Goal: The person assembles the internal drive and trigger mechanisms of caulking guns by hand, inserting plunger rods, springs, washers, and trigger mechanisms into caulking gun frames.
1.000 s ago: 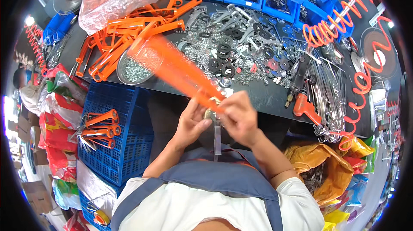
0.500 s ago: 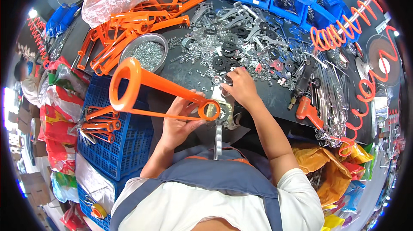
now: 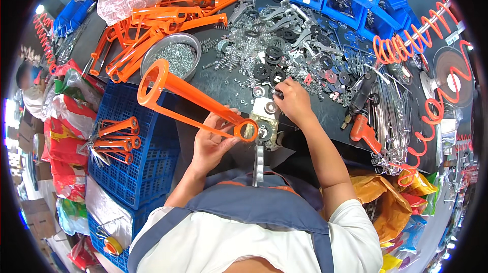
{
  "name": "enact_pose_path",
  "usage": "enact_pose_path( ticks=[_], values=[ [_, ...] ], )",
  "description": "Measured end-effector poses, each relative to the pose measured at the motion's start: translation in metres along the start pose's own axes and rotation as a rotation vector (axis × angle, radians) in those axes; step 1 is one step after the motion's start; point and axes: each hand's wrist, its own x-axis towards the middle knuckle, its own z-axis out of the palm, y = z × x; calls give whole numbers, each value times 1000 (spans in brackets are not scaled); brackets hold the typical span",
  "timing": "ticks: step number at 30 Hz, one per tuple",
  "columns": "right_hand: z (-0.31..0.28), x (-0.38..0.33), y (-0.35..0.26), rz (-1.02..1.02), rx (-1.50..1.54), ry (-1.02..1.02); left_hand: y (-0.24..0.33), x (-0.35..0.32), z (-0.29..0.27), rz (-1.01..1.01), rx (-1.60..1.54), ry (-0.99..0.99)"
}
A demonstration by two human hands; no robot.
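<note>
Across our dark worktop (image 3: 328, 115) we had orange frames (image 3: 152, 15) heaped left, a metal bowl (image 3: 198, 57), scattered springs (image 3: 239, 57) and metal parts (image 3: 277, 52), blue bins (image 3: 305, 0) behind, an orange-and-black tool (image 3: 362, 130) and thin rods (image 3: 391, 120).

White short-sleeved shirt (image 3: 244, 246) under navy apron (image 3: 259, 207)

The head camera looks down from above the chest (image 3: 254, 209) at the hands (image 3: 209, 143), with the tabletop (image 3: 216, 87) beyond. It is quite near, and its wide, round view bends straight edges.
</note>
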Motion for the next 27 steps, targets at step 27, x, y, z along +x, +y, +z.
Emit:
enact_pose_path(
  ticks=[27],
  values=[
    [-27, -11, -14, -241, 284, -108, -6, -5, 3, 16, 26, 40]
  ],
)
